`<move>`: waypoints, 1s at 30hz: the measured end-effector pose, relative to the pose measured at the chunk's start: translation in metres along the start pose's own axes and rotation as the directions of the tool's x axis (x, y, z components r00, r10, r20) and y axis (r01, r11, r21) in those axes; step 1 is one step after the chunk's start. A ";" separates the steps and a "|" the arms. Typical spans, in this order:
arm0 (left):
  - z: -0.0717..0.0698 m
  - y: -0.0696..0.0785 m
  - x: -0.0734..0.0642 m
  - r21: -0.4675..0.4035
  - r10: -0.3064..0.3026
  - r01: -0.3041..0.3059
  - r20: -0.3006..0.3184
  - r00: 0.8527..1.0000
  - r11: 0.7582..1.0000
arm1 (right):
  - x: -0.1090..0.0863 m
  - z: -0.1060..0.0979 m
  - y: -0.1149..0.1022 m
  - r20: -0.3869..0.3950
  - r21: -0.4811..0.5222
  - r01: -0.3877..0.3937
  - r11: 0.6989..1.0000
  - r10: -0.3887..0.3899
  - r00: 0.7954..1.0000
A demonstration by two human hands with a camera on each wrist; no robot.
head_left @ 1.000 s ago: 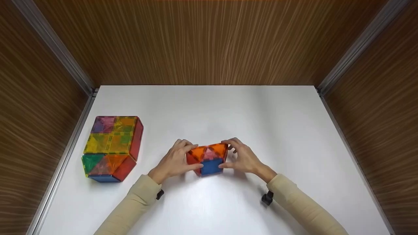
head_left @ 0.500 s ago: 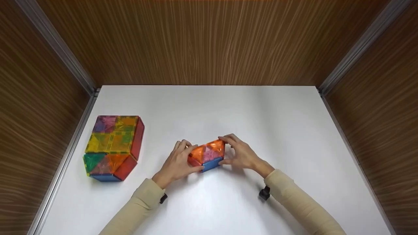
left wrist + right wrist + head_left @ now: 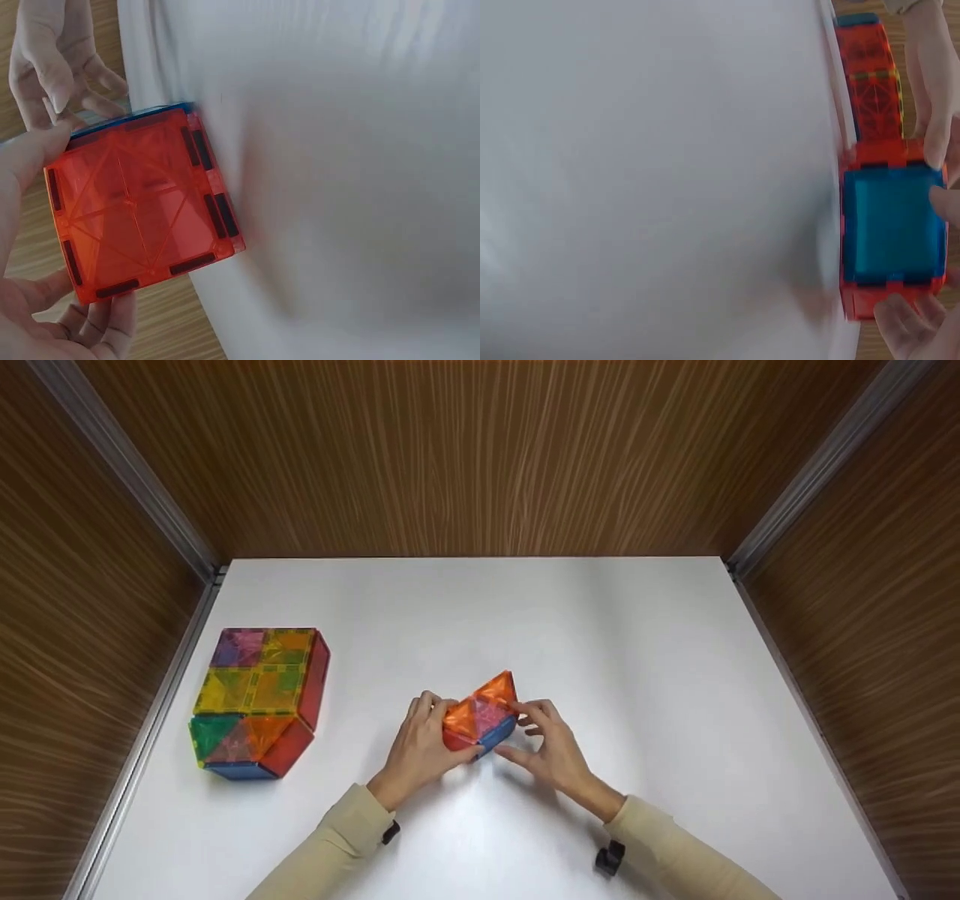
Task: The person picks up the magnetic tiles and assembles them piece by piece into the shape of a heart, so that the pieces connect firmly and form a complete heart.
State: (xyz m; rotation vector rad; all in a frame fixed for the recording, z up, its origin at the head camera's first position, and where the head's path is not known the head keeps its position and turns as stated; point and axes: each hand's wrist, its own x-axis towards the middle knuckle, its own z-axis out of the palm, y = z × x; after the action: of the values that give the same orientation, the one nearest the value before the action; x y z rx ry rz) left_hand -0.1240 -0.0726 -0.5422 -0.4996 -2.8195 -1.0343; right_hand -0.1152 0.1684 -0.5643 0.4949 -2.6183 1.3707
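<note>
My left hand grips a small block of translucent magnetic tiles, its thumb along the near edge and its fingers behind. Orange and pink triangles form the block's top, with a blue tile on the near side. A red square tile faces the left wrist view, dark magnets along its edges. At the block's right side is my right hand, fingers loosely bent. Its fingertips meet the right edge and its thumb tip is right at the blue tile's lower edge. The block sits tilted, its orange point toward the back.
A larger magnetic tile structure, yellow, red, green and blue, stands on the left of the white table. Wood-grain panels rise at the back and both sides, with metal strips at the corners.
The small block has turned counterclockwise, its right end swinging toward the back. My left hand has turned with it; my right hand has slid down its right side, off the far corner.
</note>
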 end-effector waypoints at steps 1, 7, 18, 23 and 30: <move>0.000 0.000 -0.001 0.000 0.000 0.000 -0.004 1.000 1.000 | -0.001 0.002 -0.001 -0.001 0.012 -0.015 1.000 0.015 1.000; -0.007 -0.002 -0.003 -0.012 0.014 -0.014 0.004 1.000 1.000 | 0.002 0.006 -0.004 -0.013 0.009 -0.047 0.999 0.047 0.999; -0.094 -0.041 0.003 0.033 -0.072 0.072 0.012 0.997 0.997 | 0.017 0.012 -0.006 0.016 -0.023 -0.033 0.999 0.033 0.999; -0.149 -0.079 -0.002 0.109 -0.056 0.062 -0.058 0.997 0.992 | 0.023 0.018 -0.007 0.051 -0.030 -0.053 0.998 0.054 0.997; -0.212 -0.134 -0.027 0.181 -0.162 0.182 -0.120 0.979 0.966 | 0.029 0.024 -0.009 0.089 -0.019 -0.053 0.998 0.054 0.995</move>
State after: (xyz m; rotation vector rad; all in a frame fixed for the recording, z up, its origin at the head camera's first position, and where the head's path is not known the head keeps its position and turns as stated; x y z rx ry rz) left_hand -0.1480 -0.3130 -0.4674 -0.1777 -2.8675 -0.7762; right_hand -0.1382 0.1378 -0.5630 0.4981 -2.7312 1.3713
